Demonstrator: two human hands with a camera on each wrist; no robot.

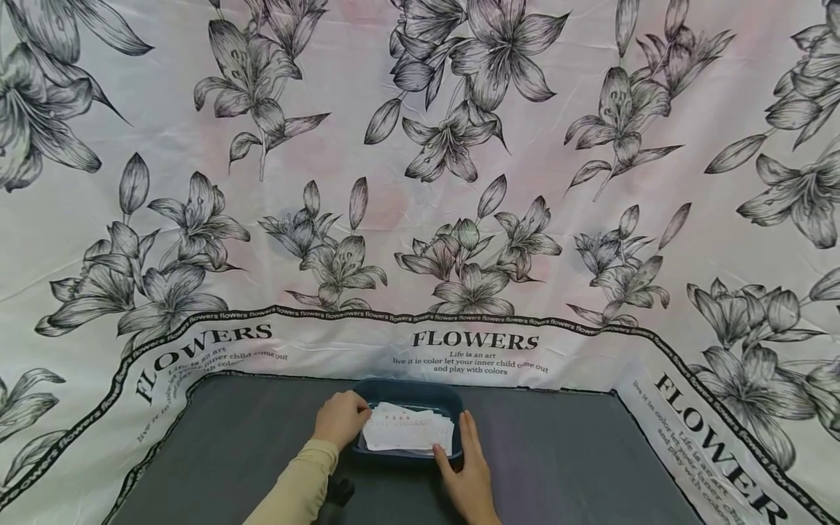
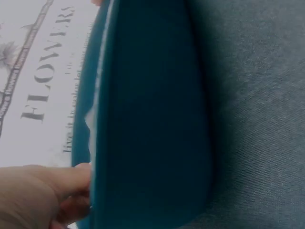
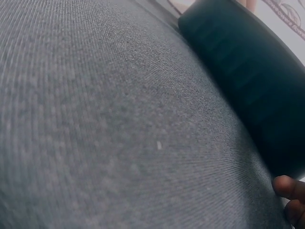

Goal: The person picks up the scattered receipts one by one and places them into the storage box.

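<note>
A dark blue-green plastic tub (image 1: 410, 392) holds a loose stack of white paper slips (image 1: 407, 429) with faint red print. My left hand (image 1: 341, 417) reaches over the tub's left end, its curled fingers pinching at the left edge of the slips. In the left wrist view, the tub's outer wall (image 2: 152, 114) fills the middle, and white paper shows just past the rim beside the fingertips. My right hand (image 1: 469, 474) rests at the near right corner, thumb at the front rim by the slips, straight fingers along the right end. Its fingertips (image 3: 284, 186) show beside the tub's lower wall (image 3: 248, 81).
The tub stands on a grey cloth-covered table (image 1: 558, 445), near its back edge. Behind it and at both sides hangs a white curtain (image 1: 367, 292) printed with lilies and the word FLOWERS. A small dark object (image 1: 340, 492) shows beside the left sleeve (image 1: 292, 485).
</note>
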